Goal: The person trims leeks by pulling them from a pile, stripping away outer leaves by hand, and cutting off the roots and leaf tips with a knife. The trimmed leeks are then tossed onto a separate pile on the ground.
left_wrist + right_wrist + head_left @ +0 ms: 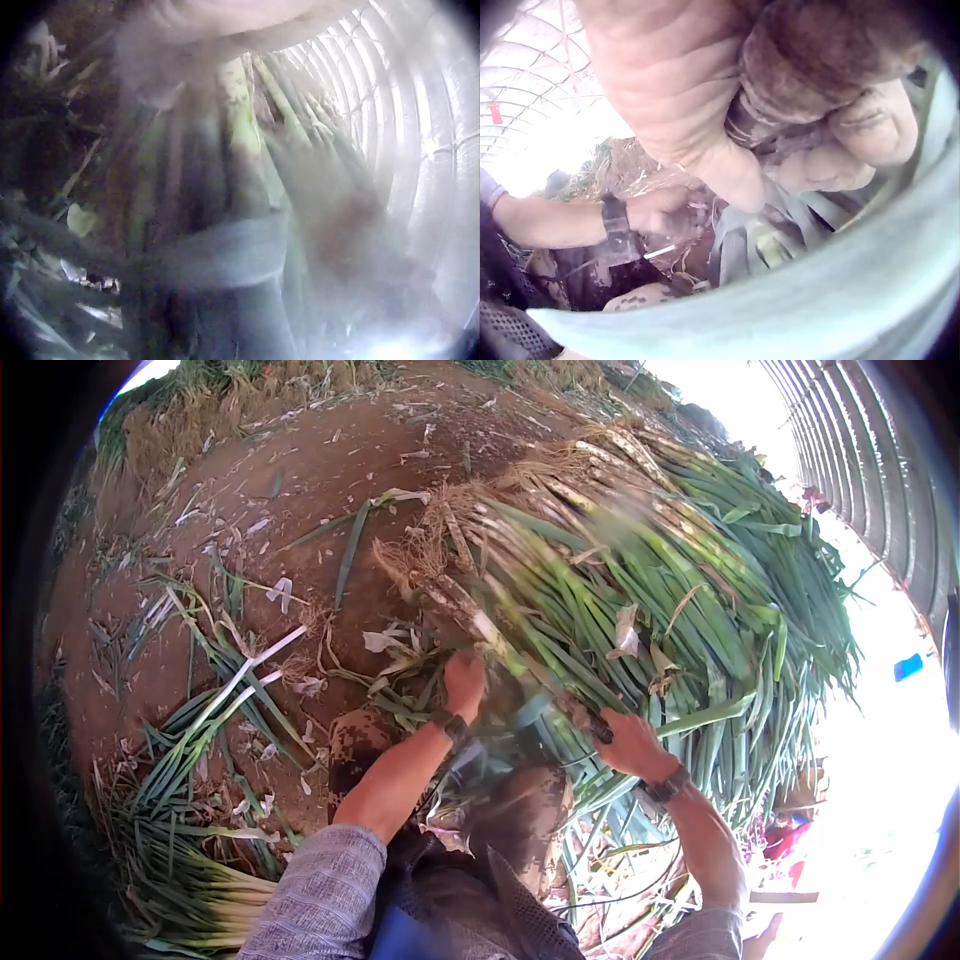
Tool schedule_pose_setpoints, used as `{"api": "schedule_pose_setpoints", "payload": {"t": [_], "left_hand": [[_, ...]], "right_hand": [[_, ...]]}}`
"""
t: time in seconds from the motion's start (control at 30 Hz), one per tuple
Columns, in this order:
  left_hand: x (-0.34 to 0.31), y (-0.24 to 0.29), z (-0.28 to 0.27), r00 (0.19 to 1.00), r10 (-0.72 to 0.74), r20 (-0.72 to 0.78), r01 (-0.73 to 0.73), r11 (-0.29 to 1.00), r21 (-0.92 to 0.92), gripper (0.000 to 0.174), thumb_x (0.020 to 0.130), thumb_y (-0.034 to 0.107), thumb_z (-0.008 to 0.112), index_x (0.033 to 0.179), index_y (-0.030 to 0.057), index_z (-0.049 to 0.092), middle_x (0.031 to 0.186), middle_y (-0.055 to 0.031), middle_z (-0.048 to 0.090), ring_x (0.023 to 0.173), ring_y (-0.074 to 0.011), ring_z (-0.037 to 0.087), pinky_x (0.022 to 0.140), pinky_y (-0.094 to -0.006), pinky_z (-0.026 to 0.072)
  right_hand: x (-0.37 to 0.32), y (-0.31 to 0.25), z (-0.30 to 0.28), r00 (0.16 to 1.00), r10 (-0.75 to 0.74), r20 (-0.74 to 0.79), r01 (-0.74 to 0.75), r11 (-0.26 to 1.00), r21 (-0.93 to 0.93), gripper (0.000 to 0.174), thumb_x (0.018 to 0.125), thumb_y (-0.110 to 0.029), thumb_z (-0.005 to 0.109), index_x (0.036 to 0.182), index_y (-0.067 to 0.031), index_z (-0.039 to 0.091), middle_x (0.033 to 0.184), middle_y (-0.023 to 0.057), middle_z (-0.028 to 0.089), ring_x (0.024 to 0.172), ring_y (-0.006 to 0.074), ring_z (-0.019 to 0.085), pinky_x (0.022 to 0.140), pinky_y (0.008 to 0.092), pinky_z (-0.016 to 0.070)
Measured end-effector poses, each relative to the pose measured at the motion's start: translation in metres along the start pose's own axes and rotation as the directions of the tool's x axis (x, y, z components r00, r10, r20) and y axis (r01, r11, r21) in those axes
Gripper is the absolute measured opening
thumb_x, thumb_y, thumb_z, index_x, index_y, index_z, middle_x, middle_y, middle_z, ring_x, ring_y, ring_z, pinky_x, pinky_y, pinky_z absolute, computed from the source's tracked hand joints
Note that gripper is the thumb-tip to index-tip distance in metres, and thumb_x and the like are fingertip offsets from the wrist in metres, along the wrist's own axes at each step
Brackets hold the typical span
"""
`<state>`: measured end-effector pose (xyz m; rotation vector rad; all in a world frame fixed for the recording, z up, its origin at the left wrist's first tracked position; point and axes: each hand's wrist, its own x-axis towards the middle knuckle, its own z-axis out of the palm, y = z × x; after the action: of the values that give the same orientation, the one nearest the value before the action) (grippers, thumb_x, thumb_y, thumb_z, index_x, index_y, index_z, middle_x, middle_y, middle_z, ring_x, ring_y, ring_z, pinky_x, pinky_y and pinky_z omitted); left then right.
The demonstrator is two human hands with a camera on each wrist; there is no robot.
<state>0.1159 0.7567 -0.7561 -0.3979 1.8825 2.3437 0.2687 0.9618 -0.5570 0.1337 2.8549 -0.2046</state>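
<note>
My left hand is curled at the pale stalks of green onions in front of my knees. In the left wrist view, the blurred left hand crosses above several stalks. Farther right, my right hand bends its fingers round green onion leaves. Seen from the right wrist, its thumb and soil-stained fingers close over the leaves. A long leaf sweeps across the foreground. A dark piece shows beside the right fingers; I cannot tell what it is.
A large heap of green onions lies ahead to the right, roots to the left. Loose green onions and a cleaner pile lie on the soil at left. A ribbed greenhouse wall rises at the right.
</note>
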Motion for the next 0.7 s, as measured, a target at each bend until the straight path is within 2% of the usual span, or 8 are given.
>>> {"api": "schedule_pose_setpoints", "payload": {"t": [0.03, 0.1, 0.2, 0.23, 0.33, 0.47, 0.63, 0.7], "left_hand": [[-0.013, 0.004, 0.001, 1.0, 0.001, -0.002, -0.001, 1.0, -0.007, 0.034, 0.095, 0.027, 0.054, 0.089, -0.0058, 0.061, 0.076, -0.0191, 0.065, 0.063, -0.0318, 0.063, 0.063, -0.0439, 0.048], [-0.033, 0.007, 0.0, 0.952, -0.219, 0.215, 0.242, 0.967, -0.083, 0.029, 0.099, 0.03, 0.055, 0.092, 0.0021, 0.061, 0.063, -0.0032, 0.049, 0.049, -0.0161, 0.047, 0.047, -0.0354, 0.039], [-0.04, -0.008, 0.005, 0.963, -0.143, 0.228, 0.118, 0.985, 0.123, 0.035, 0.098, 0.033, 0.057, 0.083, 0.0018, 0.065, 0.059, -0.0012, 0.051, 0.052, -0.0145, 0.05, 0.049, -0.0348, 0.0397], [-0.04, -0.023, 0.01, 0.976, 0.04, 0.213, -0.063, 0.992, 0.105, 0.043, 0.092, 0.039, 0.059, 0.077, 0.0005, 0.07, 0.072, -0.0163, 0.069, 0.063, -0.0259, 0.067, 0.06, -0.0399, 0.0495], [-0.043, -0.019, 0.019, 0.983, 0.073, 0.167, -0.101, 0.98, 0.169, 0.041, 0.093, 0.035, 0.056, 0.079, -0.0002, 0.07, 0.078, -0.0183, 0.07, 0.062, -0.0264, 0.067, 0.061, -0.0407, 0.0496], [-0.048, 0.003, 0.019, 0.958, -0.155, 0.24, 0.191, 0.972, -0.137, 0.023, 0.092, 0.021, 0.057, 0.086, 0.001, 0.065, 0.068, -0.0067, 0.062, 0.061, -0.0147, 0.06, 0.055, -0.0364, 0.0478], [-0.05, -0.002, 0.022, 0.95, -0.094, 0.296, 0.139, 0.981, -0.133, 0.019, 0.092, 0.02, 0.058, 0.098, 0.0033, 0.066, 0.069, -0.0031, 0.058, 0.054, -0.0119, 0.054, 0.044, -0.0279, 0.042], [-0.047, 0.016, 0.019, 0.914, -0.196, 0.356, 0.249, 0.962, -0.11, 0.019, 0.091, 0.019, 0.059, 0.098, 0.0042, 0.067, 0.072, -0.0038, 0.061, 0.053, -0.0112, 0.053, 0.043, -0.0265, 0.042]], "right_hand": [[0.007, -0.005, -0.001, 1.0, -0.002, -0.001, 0.002, 1.0, -0.006, 0.029, 0.08, -0.025, 0.063, 0.1, -0.005, 0.06, 0.088, 0.0265, 0.066, 0.086, 0.0495, 0.062, 0.079, 0.0551, 0.05], [0.024, -0.016, 0.001, 0.998, -0.047, -0.038, 0.049, 0.998, 0.041, 0.028, 0.079, -0.026, 0.068, 0.094, -0.0027, 0.06, 0.082, 0.0239, 0.066, 0.081, 0.0464, 0.063, 0.074, 0.0534, 0.0488], [0.059, -0.032, 0.003, 0.991, -0.116, -0.065, 0.121, 0.99, 0.074, 0.03, 0.079, -0.027, 0.067, 0.092, -0.0014, 0.06, 0.083, 0.0242, 0.066, 0.082, 0.0461, 0.062, 0.074, 0.0533, 0.0486], [0.071, -0.038, 0.003, 0.99, -0.124, -0.062, 0.128, 0.99, 0.066, 0.03, 0.079, -0.027, 0.067, 0.092, -0.0014, 0.06, 0.083, 0.0242, 0.066, 0.082, 0.0461, 0.062, 0.074, 0.0533, 0.0486], [0.103, -0.063, -0.005, 0.988, -0.15, -0.045, 0.15, 0.989, 0.002, 0.033, 0.078, -0.03, 0.068, 0.094, -0.001, 0.063, 0.086, 0.0252, 0.066, 0.085, 0.0454, 0.063, 0.076, 0.0519, 0.0492], [0.124, -0.093, -0.017, 0.995, -0.096, 0.005, 0.095, 0.994, 0.054, 0.037, 0.077, -0.03, 0.069, 0.101, -0.0017, 0.066, 0.092, 0.0263, 0.067, 0.09, 0.0446, 0.064, 0.078, 0.0504, 0.0502], [0.126, -0.105, -0.026, 0.996, -0.089, 0.021, 0.088, 0.995, 0.039, 0.036, 0.077, -0.028, 0.069, 0.101, -0.0019, 0.066, 0.093, 0.0249, 0.068, 0.091, 0.0444, 0.064, 0.079, 0.0503, 0.0505], [0.126, -0.086, -0.023, 0.983, -0.166, -0.079, 0.16, 0.984, -0.08, 0.033, 0.076, -0.028, 0.069, 0.097, -0.0023, 0.066, 0.091, 0.0234, 0.068, 0.087, 0.0444, 0.064, 0.076, 0.0502, 0.0504]]}}
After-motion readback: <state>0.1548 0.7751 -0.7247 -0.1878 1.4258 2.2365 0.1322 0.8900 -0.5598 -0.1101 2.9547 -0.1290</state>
